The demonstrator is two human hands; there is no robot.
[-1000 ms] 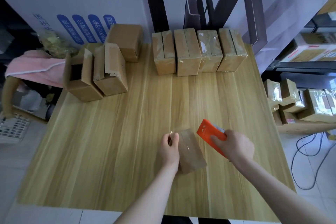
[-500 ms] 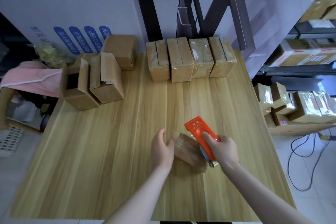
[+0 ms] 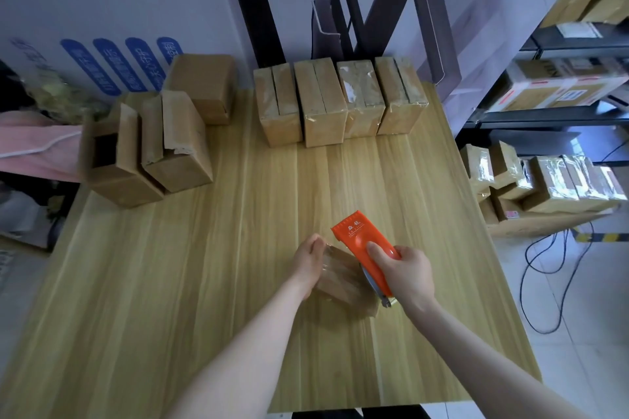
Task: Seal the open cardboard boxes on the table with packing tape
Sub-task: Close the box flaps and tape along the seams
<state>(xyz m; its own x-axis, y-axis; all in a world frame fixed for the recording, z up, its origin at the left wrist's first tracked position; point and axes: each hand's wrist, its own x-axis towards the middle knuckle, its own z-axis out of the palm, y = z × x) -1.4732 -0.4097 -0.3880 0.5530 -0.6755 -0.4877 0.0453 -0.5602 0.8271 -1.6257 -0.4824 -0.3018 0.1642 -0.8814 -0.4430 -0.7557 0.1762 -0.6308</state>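
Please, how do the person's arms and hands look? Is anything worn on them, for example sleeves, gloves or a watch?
Both arms are bare as far as the picture shows: no sleeve on the left forearm or the right forearm. The left hand and the right hand wear no gloves. No watch, bracelet or ring is visible on the sides that show.

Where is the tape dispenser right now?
Head view: the orange dispenser is in the right hand, right of centre near the table's front, against the box the left hand holds.
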